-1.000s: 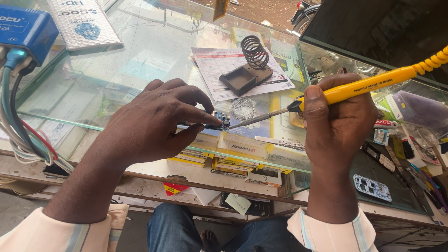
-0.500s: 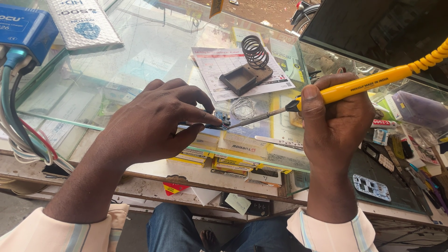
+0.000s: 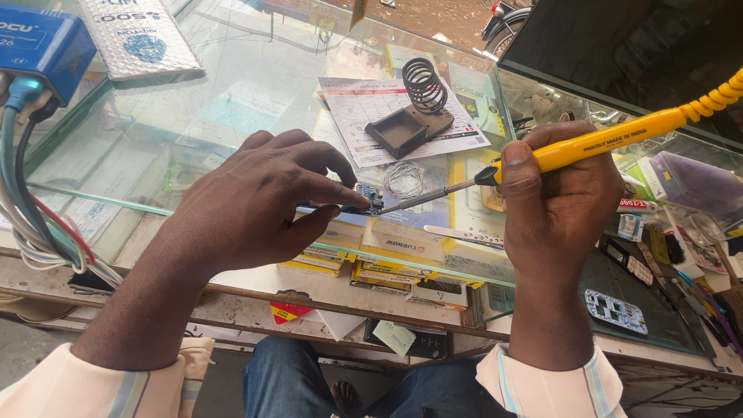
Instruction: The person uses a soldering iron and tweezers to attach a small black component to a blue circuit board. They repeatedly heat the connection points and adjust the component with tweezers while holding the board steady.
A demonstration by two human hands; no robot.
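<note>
Pinching small blue circuit board (image 3: 367, 198) by edges, left hand (image 3: 255, 205); light, stiff, fragile. Right hand (image 3: 561, 205) fisted round yellow soldering iron (image 3: 596, 143), tip at board.

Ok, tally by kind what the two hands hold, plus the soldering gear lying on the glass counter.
Soldering iron, in right hand: 1
Small circuit board, in left hand: 1
Coil iron stand: 1
Solder wire coil: 1
Tweezers: 1
Total: 5

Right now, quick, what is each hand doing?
Left hand: closed, pinching a small blue circuit board.
Right hand: closed around a yellow soldering iron, tip at the board.
</note>
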